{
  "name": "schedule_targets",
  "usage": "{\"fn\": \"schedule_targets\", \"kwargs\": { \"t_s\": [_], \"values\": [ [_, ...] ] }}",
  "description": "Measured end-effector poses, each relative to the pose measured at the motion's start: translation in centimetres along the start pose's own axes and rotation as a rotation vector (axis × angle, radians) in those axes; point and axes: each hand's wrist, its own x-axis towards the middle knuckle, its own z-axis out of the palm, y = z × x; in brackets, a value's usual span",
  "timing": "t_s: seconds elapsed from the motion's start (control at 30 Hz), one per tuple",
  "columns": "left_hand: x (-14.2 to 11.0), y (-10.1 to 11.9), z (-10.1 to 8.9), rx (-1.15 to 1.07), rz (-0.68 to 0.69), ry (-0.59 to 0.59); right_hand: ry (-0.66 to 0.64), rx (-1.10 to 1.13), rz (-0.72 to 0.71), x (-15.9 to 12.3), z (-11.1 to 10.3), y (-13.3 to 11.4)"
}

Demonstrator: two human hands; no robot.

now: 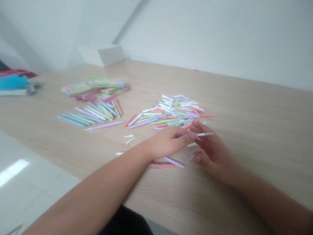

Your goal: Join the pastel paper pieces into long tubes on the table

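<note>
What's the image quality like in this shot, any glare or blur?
In the head view, a bright glare streak lies on the glossy white surface; the teal object at far left is blurred; the left hand and right hand look slightly soft; the light is even, with faint shadows.

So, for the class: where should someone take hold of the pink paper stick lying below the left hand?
Pinch the pink paper stick on its left half, from above and the near side, fingers on its long edges. It lies flat, the lilac paper stick crowds its right end, and the left hand sits beyond it.
</note>
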Motion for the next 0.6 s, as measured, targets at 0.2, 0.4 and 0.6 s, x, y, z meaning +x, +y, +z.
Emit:
{"fn": "schedule_targets", "kwargs": {
  "t_s": [0.2,0.4,0.6],
  "values": [
    [0.9,-1.8,-2.3,-0.251,0.057,0.363,0.114,-0.148,0.088,0.3,-1.5,-0.4],
    [1.9,-4.7,-4.4,-0.447,0.007,0.553,0.029,-0.613,0.085,1.5,-4.9,-2.3],
    [2.3,-4.6,-4.9,-0.601,0.006,0.636,-0.088,-0.919,-0.010,8.8,-7.6,1.9]
  ]
}}
